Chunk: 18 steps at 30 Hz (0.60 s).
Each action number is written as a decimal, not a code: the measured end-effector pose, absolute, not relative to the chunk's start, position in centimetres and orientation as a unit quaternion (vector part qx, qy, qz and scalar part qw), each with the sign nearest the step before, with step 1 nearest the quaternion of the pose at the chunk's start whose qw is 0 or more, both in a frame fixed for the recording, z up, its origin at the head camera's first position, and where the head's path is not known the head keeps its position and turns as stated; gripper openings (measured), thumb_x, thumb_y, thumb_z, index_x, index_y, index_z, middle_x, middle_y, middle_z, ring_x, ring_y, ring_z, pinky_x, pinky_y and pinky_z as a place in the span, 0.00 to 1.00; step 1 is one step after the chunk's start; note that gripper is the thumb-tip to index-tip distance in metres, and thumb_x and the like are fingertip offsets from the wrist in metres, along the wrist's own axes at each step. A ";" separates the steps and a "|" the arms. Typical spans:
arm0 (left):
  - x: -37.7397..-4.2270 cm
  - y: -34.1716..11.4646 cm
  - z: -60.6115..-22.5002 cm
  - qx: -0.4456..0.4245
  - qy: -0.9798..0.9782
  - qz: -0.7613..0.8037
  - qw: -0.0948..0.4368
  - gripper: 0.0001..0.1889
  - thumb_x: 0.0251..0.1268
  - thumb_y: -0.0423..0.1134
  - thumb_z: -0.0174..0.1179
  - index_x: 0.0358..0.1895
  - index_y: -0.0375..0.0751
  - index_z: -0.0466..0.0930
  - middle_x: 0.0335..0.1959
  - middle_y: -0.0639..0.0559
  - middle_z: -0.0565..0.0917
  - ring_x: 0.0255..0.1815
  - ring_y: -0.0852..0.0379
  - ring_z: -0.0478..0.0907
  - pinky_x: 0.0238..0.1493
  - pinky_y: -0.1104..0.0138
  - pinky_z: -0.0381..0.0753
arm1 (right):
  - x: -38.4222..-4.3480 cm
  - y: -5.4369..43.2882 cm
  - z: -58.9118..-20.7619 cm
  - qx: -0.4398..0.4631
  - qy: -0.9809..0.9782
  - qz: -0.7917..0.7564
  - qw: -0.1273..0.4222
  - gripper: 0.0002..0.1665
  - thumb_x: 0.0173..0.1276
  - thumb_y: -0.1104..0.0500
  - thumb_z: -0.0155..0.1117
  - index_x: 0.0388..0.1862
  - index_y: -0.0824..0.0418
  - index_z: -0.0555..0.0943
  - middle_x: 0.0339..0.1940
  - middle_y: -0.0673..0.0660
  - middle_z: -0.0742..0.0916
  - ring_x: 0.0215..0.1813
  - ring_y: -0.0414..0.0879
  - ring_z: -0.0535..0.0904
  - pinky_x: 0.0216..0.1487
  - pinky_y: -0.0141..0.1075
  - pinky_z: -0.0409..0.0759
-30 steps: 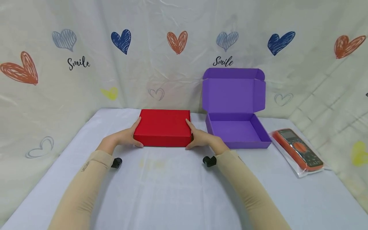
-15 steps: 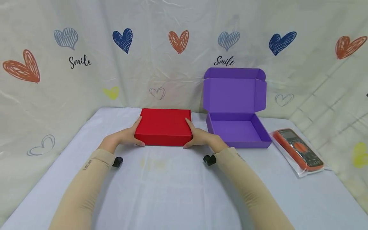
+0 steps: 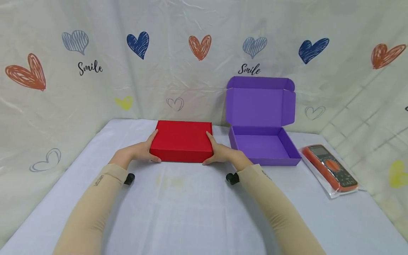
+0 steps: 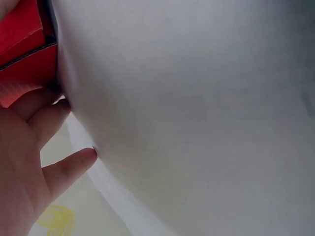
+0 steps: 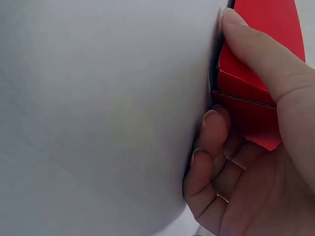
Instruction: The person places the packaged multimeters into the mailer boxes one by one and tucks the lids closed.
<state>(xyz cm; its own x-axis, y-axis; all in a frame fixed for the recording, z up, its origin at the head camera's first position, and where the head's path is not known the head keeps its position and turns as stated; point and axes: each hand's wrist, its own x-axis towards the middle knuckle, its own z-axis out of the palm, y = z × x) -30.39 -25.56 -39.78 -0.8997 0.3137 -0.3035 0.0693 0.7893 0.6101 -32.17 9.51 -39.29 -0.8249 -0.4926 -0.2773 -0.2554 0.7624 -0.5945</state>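
Observation:
A closed red cardboard box (image 3: 185, 136) lies flat at the back of the table between two hands. The left hand (image 3: 140, 150) grips its left end, thumb at the lower front corner and a finger up along the side. At the opposite end the right hand (image 3: 222, 152) holds it in the same way, its thumb at the front lower edge. In the left wrist view, fingers of the left hand (image 4: 29, 142) reach behind the box's side (image 4: 29, 69). The right wrist view has the thumb along the box front (image 5: 256, 69) and the right hand's other fingers (image 5: 211, 132) bent at its side.
An open purple cardboard box (image 3: 262, 143) with its lid raised stands just right of the red one. Farther right lies an orange and black multimeter (image 3: 331, 166) in a clear plastic bag. A white cloth covers the table (image 3: 172, 219); a heart-printed curtain (image 3: 153, 78) hangs behind.
The right thumb has slid slightly inward along the front of the red box. Both hands stay on the box, which lies in about the same place; the head view has shifted a little.

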 end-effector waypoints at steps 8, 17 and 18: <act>-30.3 -25.3 -39.6 0.104 0.938 0.278 0.179 0.66 0.59 0.51 0.73 0.83 0.46 0.23 0.73 0.29 0.63 0.71 0.32 0.62 0.68 0.37 0.66 | -32.2 9.4 -39.2 -0.205 0.915 -0.273 0.214 0.73 0.64 0.50 0.76 0.84 0.54 0.27 0.68 0.66 0.74 0.66 0.57 0.72 0.68 0.51 0.71; -30.3 -25.2 -39.4 0.107 0.948 0.254 0.158 0.64 0.61 0.51 0.72 0.83 0.43 0.26 0.68 0.30 0.70 0.68 0.35 0.67 0.67 0.39 0.68 | -32.1 9.2 -38.9 -0.204 0.921 -0.261 0.206 0.71 0.65 0.51 0.74 0.84 0.56 0.30 0.62 0.66 0.77 0.60 0.56 0.75 0.64 0.49 0.72; -30.3 -25.1 -39.4 0.107 0.950 0.250 0.156 0.64 0.61 0.51 0.72 0.83 0.42 0.27 0.68 0.31 0.70 0.68 0.35 0.67 0.67 0.40 0.68 | -32.1 9.1 -38.9 -0.204 0.922 -0.259 0.204 0.70 0.65 0.51 0.74 0.84 0.56 0.30 0.62 0.66 0.77 0.60 0.57 0.75 0.64 0.49 0.72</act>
